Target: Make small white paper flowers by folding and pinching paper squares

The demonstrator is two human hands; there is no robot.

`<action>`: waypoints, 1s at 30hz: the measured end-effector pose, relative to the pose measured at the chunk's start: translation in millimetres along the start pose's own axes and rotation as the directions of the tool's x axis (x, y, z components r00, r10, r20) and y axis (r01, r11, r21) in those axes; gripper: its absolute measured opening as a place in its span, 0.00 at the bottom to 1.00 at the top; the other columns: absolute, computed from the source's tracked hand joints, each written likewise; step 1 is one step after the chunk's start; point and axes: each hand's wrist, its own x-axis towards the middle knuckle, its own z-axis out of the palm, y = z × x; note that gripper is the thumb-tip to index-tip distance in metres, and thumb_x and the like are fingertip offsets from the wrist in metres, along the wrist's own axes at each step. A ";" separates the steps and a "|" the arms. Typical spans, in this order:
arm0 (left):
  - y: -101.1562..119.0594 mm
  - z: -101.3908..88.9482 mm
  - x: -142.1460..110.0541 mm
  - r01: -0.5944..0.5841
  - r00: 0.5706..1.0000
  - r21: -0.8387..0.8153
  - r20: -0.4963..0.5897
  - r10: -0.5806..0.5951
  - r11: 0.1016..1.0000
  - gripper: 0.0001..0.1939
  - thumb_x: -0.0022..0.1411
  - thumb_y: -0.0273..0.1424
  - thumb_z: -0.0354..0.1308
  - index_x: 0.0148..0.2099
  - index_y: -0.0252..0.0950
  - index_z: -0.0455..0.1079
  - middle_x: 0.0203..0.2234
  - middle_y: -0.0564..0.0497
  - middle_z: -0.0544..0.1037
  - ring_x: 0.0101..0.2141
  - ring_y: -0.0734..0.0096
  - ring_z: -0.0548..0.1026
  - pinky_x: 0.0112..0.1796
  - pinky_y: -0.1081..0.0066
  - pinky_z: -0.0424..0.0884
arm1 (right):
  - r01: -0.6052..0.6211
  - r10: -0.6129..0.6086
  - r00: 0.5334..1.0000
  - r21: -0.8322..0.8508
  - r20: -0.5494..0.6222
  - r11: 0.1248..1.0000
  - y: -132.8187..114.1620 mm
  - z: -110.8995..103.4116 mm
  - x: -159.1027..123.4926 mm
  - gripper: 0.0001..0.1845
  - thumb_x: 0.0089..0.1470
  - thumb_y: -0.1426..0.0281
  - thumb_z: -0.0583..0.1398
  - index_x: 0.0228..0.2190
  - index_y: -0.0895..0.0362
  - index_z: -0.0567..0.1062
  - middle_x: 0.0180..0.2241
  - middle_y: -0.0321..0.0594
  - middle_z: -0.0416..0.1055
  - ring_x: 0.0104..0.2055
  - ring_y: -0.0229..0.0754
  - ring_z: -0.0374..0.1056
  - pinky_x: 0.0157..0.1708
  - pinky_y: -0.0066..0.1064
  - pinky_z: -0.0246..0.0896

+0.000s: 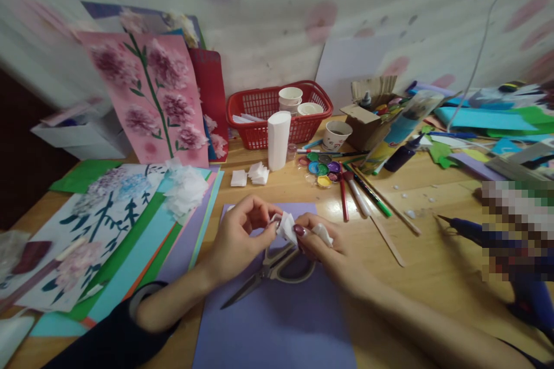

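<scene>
Red basket [254, 135] holds paper cups [289, 102]; left hand [240, 235] and right hand [328, 248] pinch white tissue [286, 228].

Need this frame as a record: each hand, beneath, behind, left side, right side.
Left hand: pinching white tissue piece
Right hand: pinching same piece; more white tissue by its fingers
Beneath: scissors on purple paper sheet
Behind: upright white tissue roll; red basket holding paper cups; paint palette
Left side: pink flower picture, propped up
Right side: blue glue gun, partly pixelated
</scene>
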 end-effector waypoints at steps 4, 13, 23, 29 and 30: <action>-1.7 -1.1 -1.3 -0.017 1.000 0.034 0.022 0.016 0.999 0.07 0.58 0.21 0.53 0.35 0.39 0.60 0.30 0.55 0.73 0.31 0.75 0.72 0.36 0.73 0.68 | -0.003 0.004 1.000 -0.011 0.002 1.000 3.2 -0.4 0.3 0.16 0.58 0.58 0.56 0.26 0.56 0.68 0.20 0.30 0.56 0.22 0.34 0.49 0.23 0.27 0.45; -5.1 -1.4 -1.7 0.276 0.951 -0.186 0.194 -0.241 0.943 0.10 0.56 0.32 0.55 0.42 0.39 0.64 0.32 0.52 0.69 0.30 0.72 0.67 0.32 0.71 0.66 | -0.006 0.006 1.000 0.000 0.010 1.000 1.2 1.5 1.0 0.17 0.58 0.58 0.57 0.25 0.57 0.68 0.21 0.31 0.58 0.23 0.34 0.51 0.22 0.26 0.46; -1.7 -3.5 -2.8 -0.122 0.990 0.303 0.106 0.094 0.945 0.06 0.56 0.32 0.65 0.38 0.38 0.75 0.33 0.51 0.71 0.31 0.72 0.67 0.31 0.72 0.62 | 0.003 -0.004 1.000 -0.013 -0.008 1.000 3.6 -0.2 2.5 0.15 0.57 0.59 0.57 0.28 0.57 0.73 0.23 0.33 0.63 0.24 0.36 0.55 0.25 0.27 0.50; -1.9 -4.1 -1.1 -0.141 0.990 0.268 0.064 0.128 0.953 0.03 0.58 0.31 0.62 0.33 0.37 0.75 0.31 0.51 0.71 0.33 0.71 0.70 0.31 0.72 0.64 | 0.024 -0.024 1.000 -0.010 -0.017 1.000 3.2 0.3 2.4 0.16 0.58 0.58 0.57 0.27 0.57 0.73 0.21 0.32 0.62 0.23 0.35 0.54 0.25 0.27 0.51; -1.9 -4.2 -0.3 -0.136 0.990 0.250 0.062 0.124 0.959 0.04 0.58 0.32 0.62 0.32 0.37 0.75 0.30 0.51 0.71 0.33 0.70 0.70 0.32 0.72 0.64 | 0.024 -0.024 0.999 -0.009 -0.020 1.000 3.8 0.3 2.5 0.16 0.58 0.58 0.57 0.27 0.57 0.73 0.21 0.32 0.62 0.23 0.35 0.54 0.25 0.27 0.52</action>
